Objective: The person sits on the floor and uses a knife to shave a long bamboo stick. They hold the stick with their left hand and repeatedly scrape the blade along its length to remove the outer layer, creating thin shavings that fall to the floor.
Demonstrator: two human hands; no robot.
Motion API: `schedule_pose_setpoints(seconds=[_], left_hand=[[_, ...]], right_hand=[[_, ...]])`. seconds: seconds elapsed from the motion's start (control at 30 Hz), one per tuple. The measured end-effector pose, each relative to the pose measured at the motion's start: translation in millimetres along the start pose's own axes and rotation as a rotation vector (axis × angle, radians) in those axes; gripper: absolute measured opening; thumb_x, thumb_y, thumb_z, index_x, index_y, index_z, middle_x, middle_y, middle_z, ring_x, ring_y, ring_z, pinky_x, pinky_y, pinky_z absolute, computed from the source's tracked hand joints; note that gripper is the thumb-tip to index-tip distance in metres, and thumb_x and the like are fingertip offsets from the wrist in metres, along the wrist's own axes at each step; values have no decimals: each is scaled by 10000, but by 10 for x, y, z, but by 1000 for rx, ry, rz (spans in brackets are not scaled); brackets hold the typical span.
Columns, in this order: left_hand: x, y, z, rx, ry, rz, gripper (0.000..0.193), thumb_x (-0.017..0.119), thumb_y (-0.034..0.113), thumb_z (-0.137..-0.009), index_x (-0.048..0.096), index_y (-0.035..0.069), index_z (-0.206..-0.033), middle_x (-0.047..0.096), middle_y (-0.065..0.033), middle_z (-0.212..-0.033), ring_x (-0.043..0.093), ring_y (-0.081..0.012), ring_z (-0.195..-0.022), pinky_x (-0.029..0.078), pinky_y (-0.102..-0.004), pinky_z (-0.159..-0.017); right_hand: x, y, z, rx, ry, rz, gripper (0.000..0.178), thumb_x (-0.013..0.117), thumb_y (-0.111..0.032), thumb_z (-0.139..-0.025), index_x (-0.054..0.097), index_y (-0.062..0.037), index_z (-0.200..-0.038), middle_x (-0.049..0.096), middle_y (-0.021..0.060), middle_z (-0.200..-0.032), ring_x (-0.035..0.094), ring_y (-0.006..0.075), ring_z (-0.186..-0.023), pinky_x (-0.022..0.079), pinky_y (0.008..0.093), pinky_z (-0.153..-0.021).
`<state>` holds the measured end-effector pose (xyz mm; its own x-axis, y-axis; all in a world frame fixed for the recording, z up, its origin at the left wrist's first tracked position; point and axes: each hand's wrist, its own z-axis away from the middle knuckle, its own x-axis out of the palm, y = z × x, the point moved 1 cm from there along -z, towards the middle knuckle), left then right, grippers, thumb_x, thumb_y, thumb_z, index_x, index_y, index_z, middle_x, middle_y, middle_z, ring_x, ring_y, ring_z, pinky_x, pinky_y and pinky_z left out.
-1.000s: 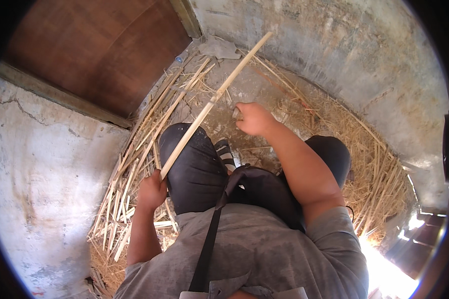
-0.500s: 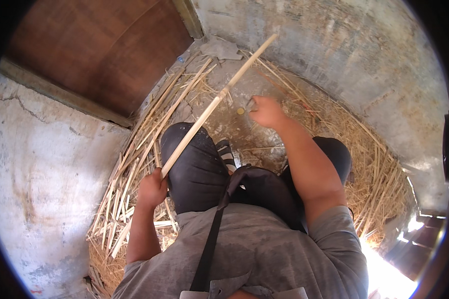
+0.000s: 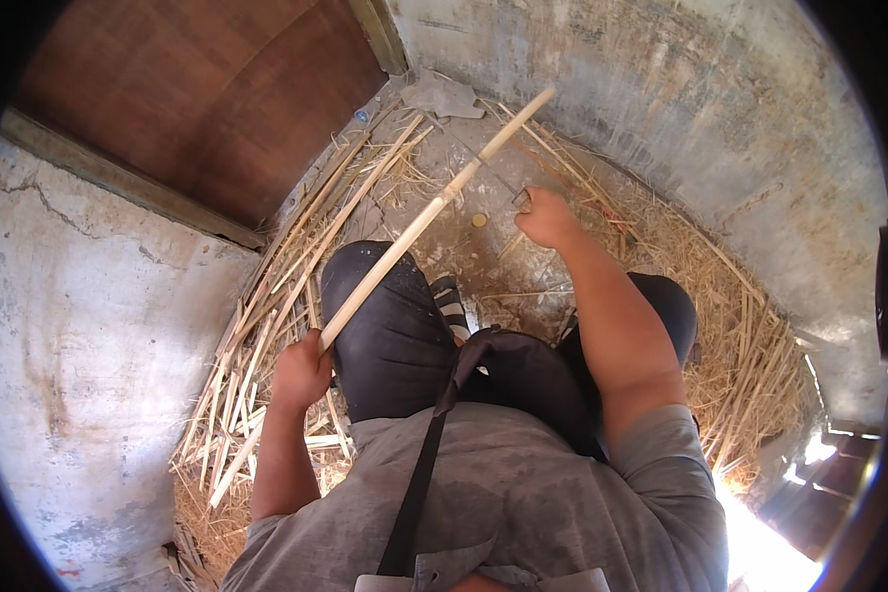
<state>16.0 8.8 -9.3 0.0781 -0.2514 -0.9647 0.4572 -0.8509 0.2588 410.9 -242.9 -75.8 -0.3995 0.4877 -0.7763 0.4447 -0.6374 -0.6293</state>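
A long pale bamboo stick [image 3: 380, 268] with a raised node slants from lower left to upper right across my left knee. Its near end is in my left hand [image 3: 302, 373], which is closed around it. Beyond the stick's middle, my right hand [image 3: 548, 219] is closed on the handle of a thin, dark-bladed knife [image 3: 504, 181]. The narrow blade runs up and to the left from my fist and crosses the stick past the node. Whether the blade touches the stick, I cannot tell. My fingers hide most of the handle.
Split bamboo strips [image 3: 266, 326] lie piled along the left wall [image 3: 89, 326]. Straw-like shavings [image 3: 750, 365] heap up on the right by the other wall [image 3: 681, 118]. A brown door panel [image 3: 207, 109] stands at the upper left. A small yellowish disc [image 3: 479, 220] lies on the floor.
My right hand has shifted slightly right, and the blade now shows clearly across the stick. The stick's far end has dipped a little towards me. My left hand stays almost where it was.
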Motion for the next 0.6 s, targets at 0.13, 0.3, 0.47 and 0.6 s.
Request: schedule_pose_setpoints(seconds=[0.13,0.3,0.47,0.6], left_hand=[[54,2,8,-14,0,7,152,618,165,-918,553,29,-941,646,-281,-747,633,-516,-741,498,-590,-673],[49,48,55,-83,-4,18,147,617,162,-919,549,34,-945,647,-279,-756,631,-516,-747,490,-597,-670],[22,22,32,-29,6,36,152,618,161,-918,543,32,-949,642,-284,-748,630,-516,-748,485,-601,-670],[46,13,13,-42,0,19,151,617,152,-917,543,27,-954,641,-284,-737,632,-517,-739,490,-596,-668]], right_hand=[[-20,-280,87,-101,-49,-70,383,671,-225,-809,645,18,-1104,683,282,-1090,652,446,-1055,528,500,-907],[126,-504,158,-164,-104,-31,380,686,-219,-807,645,8,-1110,685,278,-1068,649,453,-1043,530,508,-896],[-66,-385,91,-123,-124,44,371,695,-206,-805,653,-12,-1118,691,267,-1067,654,451,-1033,532,510,-896],[-29,-166,-8,-6,-41,14,384,696,-206,-805,657,-10,-1133,700,256,-1075,659,448,-1030,533,506,-902]])
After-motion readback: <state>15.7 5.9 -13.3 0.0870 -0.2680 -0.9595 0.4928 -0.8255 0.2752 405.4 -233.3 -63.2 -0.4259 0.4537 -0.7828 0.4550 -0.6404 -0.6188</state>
